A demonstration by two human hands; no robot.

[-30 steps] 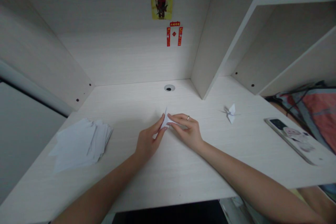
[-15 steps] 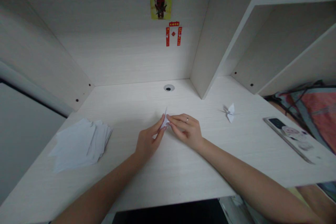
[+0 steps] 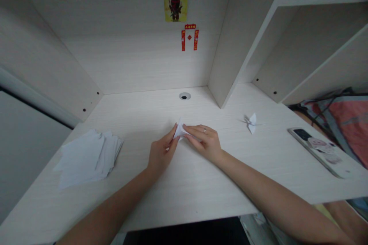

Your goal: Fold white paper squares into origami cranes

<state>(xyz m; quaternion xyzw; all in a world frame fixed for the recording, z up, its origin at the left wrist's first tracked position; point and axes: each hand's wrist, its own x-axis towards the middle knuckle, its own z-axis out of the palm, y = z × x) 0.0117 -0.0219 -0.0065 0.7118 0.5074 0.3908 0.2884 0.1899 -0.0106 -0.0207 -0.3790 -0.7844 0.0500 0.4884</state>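
A small folded piece of white paper is held between my two hands above the middle of the desk, one thin point sticking up. My left hand pinches its left side between thumb and fingers. On the other side, my right hand, with a ring on one finger, grips the paper's right part between thumb and fingertips. My fingers hide some of the folds. A finished-looking paper crane stands on the desk to the right, apart from both hands.
Loose white paper sheets lie piled on the desk's left side. A phone rests at the right, near a red and grey bag. A round cable hole sits at the back, beside an upright divider panel.
My left hand has shifted slightly left and down, and the folded paper between my hands has spread wider. My right hand stays nearly in place.
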